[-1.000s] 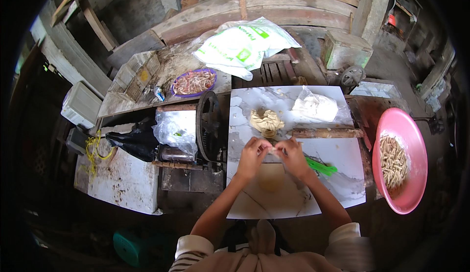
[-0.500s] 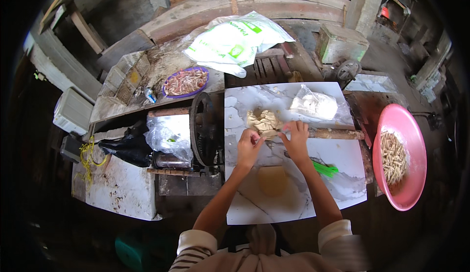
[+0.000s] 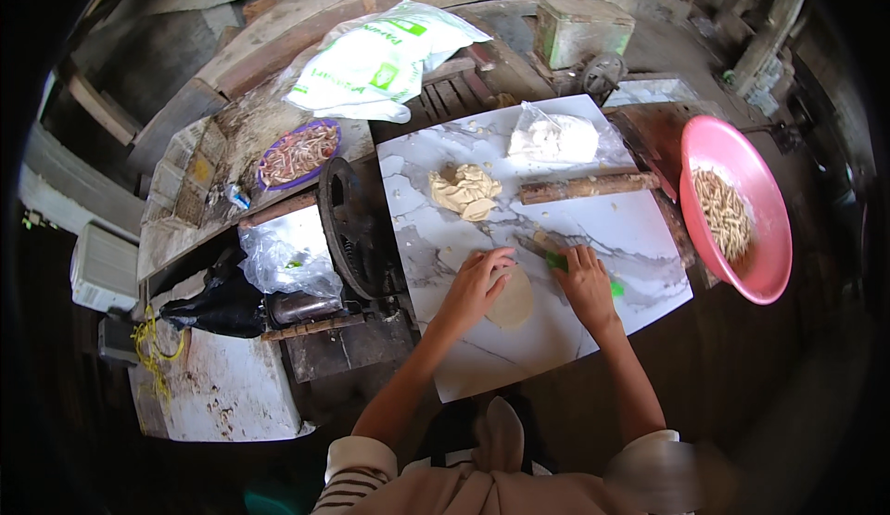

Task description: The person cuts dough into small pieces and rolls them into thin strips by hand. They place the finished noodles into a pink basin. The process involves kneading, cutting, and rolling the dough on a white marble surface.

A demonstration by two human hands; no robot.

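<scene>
On the marble-patterned board, my left hand [image 3: 475,292] rests at the upper left edge of a flat, pale piece of dough [image 3: 512,304], thumb and fingers apart. To its right, my right hand [image 3: 586,283] is closed over a green-handled knife [image 3: 556,261]. Green shows on both sides of the fingers, and a dull blade points up and left; the grip is partly hidden. Beyond the hands lies a crumpled heap of dough [image 3: 464,190]. A floury wooden rolling pin [image 3: 589,187] lies to the right of the heap, apart from both hands.
A clear bag of white powder [image 3: 556,137] sits at the board's far side. At right stands a pink basin [image 3: 783,237] of short pale pieces. To the left are a machine with a dark wheel [image 3: 348,228], a purple-rimmed basket [image 3: 306,177] and a white sack [image 3: 371,70].
Both hands have left the dough heap and come nearer. The left has reached the flat dough, and the right has closed over the green-handled knife. The view has turned and shifted.
</scene>
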